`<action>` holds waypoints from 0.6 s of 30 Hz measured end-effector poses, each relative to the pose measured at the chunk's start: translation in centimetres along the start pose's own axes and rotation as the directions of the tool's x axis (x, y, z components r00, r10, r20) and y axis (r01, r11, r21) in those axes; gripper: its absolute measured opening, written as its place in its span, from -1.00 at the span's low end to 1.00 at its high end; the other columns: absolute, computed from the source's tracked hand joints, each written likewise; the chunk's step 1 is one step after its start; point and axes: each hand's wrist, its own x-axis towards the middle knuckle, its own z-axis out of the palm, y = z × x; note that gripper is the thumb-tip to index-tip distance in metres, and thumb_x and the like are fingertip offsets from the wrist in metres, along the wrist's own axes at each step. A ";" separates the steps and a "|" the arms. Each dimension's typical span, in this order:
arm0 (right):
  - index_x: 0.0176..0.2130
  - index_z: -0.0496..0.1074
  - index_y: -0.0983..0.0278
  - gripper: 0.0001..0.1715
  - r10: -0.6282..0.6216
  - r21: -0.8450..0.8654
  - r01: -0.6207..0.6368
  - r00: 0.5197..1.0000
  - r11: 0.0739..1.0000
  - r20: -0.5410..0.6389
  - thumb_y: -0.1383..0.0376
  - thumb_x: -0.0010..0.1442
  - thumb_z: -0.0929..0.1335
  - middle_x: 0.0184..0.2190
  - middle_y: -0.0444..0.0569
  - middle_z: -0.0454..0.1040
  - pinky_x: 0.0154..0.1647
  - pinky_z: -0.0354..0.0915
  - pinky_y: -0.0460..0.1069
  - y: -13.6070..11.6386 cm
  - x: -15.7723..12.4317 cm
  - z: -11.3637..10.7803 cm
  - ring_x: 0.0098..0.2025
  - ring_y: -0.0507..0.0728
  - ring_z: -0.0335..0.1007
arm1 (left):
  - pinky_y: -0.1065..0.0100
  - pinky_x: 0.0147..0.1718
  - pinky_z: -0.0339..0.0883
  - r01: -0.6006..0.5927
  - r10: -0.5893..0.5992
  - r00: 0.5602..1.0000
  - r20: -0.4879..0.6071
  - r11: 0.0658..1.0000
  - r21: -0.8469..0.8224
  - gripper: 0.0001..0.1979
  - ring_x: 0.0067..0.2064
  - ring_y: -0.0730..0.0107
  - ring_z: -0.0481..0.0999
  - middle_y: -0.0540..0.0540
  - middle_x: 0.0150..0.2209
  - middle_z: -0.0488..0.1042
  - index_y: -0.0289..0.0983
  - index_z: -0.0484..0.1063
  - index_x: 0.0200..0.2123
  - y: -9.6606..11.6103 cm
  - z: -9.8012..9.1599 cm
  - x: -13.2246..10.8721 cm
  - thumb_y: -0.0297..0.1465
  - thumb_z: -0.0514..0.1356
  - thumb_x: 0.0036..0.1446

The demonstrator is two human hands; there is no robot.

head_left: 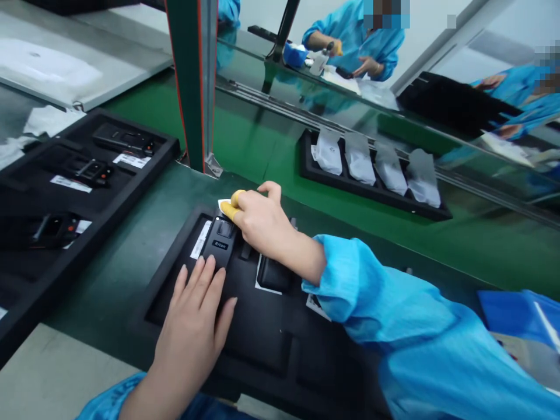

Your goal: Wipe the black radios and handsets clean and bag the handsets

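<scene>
A black handheld device (222, 240) marked "Riton" lies in a recess of a black foam tray (258, 326). My left hand (192, 312) rests with outstretched fingers, their tips on the device's lower part. At its upper end is my right hand (262, 219), with yellow covers on the thumb and a finger. Those fingers pinch a small white cloth (224, 203) against the device's top edge; most of the cloth is hidden. A white label strip (200, 240) sits left of the device. Under my right wrist lies another black device (275, 274), partly hidden.
To the left, a second black tray (87, 233) holds several black devices with labels. A narrow black tray (376, 195) with several white-wrapped items stands at the back right. A green post (188, 81) rises behind my hands. Beyond a glass panel, people in blue sleeves work.
</scene>
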 end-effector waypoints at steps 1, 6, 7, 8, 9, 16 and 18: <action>-0.35 0.49 0.27 -0.56 -0.028 0.007 0.028 1.000 1.000 -0.004 0.43 0.32 0.11 -0.31 -0.09 0.44 -0.07 -0.23 0.10 -0.1 0.1 0.1 -0.29 0.04 0.17 | -0.07 0.11 0.21 -0.001 0.001 1.000 0.001 1.000 0.002 -0.66 0.12 -0.02 0.40 -0.39 0.07 0.42 -0.47 0.33 0.00 0.1 0.0 0.0 -0.38 0.07 0.23; -0.29 0.49 0.29 -0.56 -0.160 -0.038 0.157 0.983 0.987 -0.090 0.41 0.34 0.09 -0.40 -0.12 0.42 -0.05 -0.23 0.10 1.0 -2.1 0.0 -0.34 0.02 0.18 | -0.01 0.10 0.24 -0.005 0.005 1.000 -0.023 1.000 -0.009 -0.67 0.11 0.01 0.41 -0.37 0.06 0.43 -0.47 0.33 0.00 0.2 0.0 0.2 -0.38 0.06 0.24; -0.30 0.50 0.29 -0.55 -0.154 -0.061 0.149 0.984 0.987 -0.091 0.41 0.34 0.09 -0.41 -0.12 0.42 -0.06 -0.23 0.09 1.4 -2.6 -0.1 -0.34 0.02 0.19 | 0.00 0.10 0.25 -0.003 0.003 1.000 -0.031 1.000 -0.013 -0.67 0.11 0.01 0.41 -0.37 0.06 0.43 -0.47 0.34 0.00 0.2 0.0 0.2 -0.39 0.06 0.24; -0.32 0.50 0.28 -0.54 -0.133 -0.084 0.125 0.987 0.989 -0.086 0.41 0.34 0.09 -0.42 -0.12 0.43 -0.06 -0.22 0.09 1.8 -3.1 -0.2 -0.35 0.02 0.19 | 0.01 0.09 0.25 0.000 0.000 0.999 -0.040 1.000 -0.016 -0.68 0.11 0.01 0.41 -0.37 0.06 0.44 -0.47 0.34 -0.01 0.2 0.1 0.2 -0.40 0.06 0.23; -0.33 0.51 0.27 -0.54 -0.096 -0.107 0.087 0.992 0.990 -0.081 0.41 0.33 0.10 -0.41 -0.12 0.44 -0.07 -0.22 0.09 2.1 -3.4 -0.3 -0.35 0.01 0.19 | 0.01 0.08 0.26 0.003 -0.004 0.999 -0.045 1.000 -0.019 -0.69 0.11 0.01 0.41 -0.37 0.05 0.44 -0.46 0.35 -0.02 0.2 0.1 0.3 -0.40 0.07 0.23; -0.22 0.52 0.20 -0.56 0.021 -0.095 -0.028 0.997 0.995 -0.079 0.42 0.31 0.11 -0.32 -0.12 0.45 -0.08 -0.23 0.10 1.2 -1.1 0.0 -0.31 0.03 0.19 | -0.02 0.07 0.28 -0.005 0.003 0.999 -0.046 0.999 -0.039 -0.67 0.11 -0.03 0.40 -0.41 0.05 0.43 -0.49 0.35 -0.01 0.3 0.2 0.2 -0.39 0.08 0.22; -0.25 0.52 0.21 -0.55 0.000 -0.079 -0.004 0.999 0.997 -0.045 0.42 0.30 0.11 -0.31 -0.12 0.44 -0.07 -0.23 0.10 0.7 -0.6 0.2 -0.31 0.02 0.19 | -0.03 0.07 0.28 -0.003 0.001 0.999 -0.052 0.999 -0.043 -0.68 0.11 -0.03 0.41 -0.41 0.05 0.43 -0.49 0.35 -0.02 0.3 0.1 0.2 -0.40 0.08 0.23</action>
